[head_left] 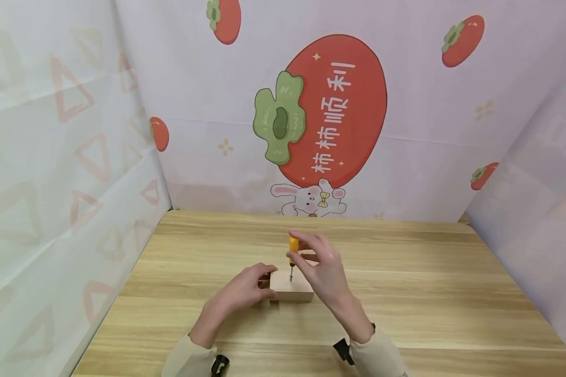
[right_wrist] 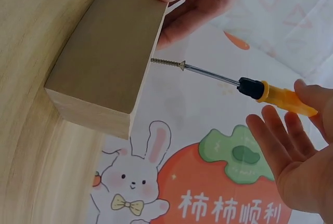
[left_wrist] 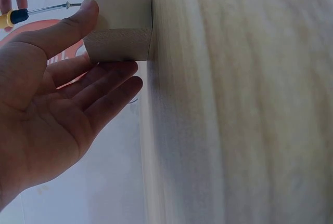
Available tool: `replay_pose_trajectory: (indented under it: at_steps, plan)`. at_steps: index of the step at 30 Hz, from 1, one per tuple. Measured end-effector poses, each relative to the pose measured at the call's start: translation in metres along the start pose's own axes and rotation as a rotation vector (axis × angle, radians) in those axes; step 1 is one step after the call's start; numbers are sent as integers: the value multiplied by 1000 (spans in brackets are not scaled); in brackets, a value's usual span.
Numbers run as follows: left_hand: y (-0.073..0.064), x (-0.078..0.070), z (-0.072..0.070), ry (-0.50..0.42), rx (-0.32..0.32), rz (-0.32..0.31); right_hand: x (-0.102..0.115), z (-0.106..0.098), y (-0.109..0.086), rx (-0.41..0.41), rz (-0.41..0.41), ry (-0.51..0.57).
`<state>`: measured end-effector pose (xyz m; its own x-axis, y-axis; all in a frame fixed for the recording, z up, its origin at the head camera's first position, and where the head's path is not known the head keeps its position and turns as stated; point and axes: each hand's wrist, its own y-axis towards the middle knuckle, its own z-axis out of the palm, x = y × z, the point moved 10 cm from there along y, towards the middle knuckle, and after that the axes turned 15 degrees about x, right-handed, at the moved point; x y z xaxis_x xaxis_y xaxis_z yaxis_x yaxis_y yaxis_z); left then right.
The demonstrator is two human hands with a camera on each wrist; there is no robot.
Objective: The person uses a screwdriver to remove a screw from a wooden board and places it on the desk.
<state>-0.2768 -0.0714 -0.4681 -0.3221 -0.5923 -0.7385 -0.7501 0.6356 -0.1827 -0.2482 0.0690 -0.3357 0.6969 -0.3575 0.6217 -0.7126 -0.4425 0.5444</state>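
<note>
A pale wooden block [head_left: 291, 296] lies on the table. My left hand [head_left: 245, 287] grips its left end, the thumb and index finger on opposite long sides, while the other fingers extend past the end in the left wrist view. My right hand [head_left: 329, 272] pinches the yellow handle of a screwdriver [right_wrist: 283, 98] between thumb and fingertips, above the block. The screwdriver stands nearly upright, its shaft pointing down. At its tip sits a screw [right_wrist: 167, 63] with a flared head, its point at the block's top face and most of the thread showing.
The wood-grain table [head_left: 429, 298] extends around the block on all sides. A printed cloth [head_left: 420, 120] with persimmons and a rabbit hangs behind the table's back edge. More cloth [head_left: 33, 157] hangs along the left side and the right side.
</note>
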Motion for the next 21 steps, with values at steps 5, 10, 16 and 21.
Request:
replay_pose_trajectory:
  at_steps: [5, 10, 16, 21]
  plan:
    - [0, 1, -1, 6, 0, -4, 3, -5, 1, -46, -2, -26]
    - [0, -1, -2, 11, 2, -10, -1, -5, 3, -11, 21, 32]
    - [1, -1, -2, 8, 10, -11, -6, 1, 6, 37, 37, 51]
    - [2, 2, -1, 11, 9, -17, -7, 1, 5, 9, 48, -21]
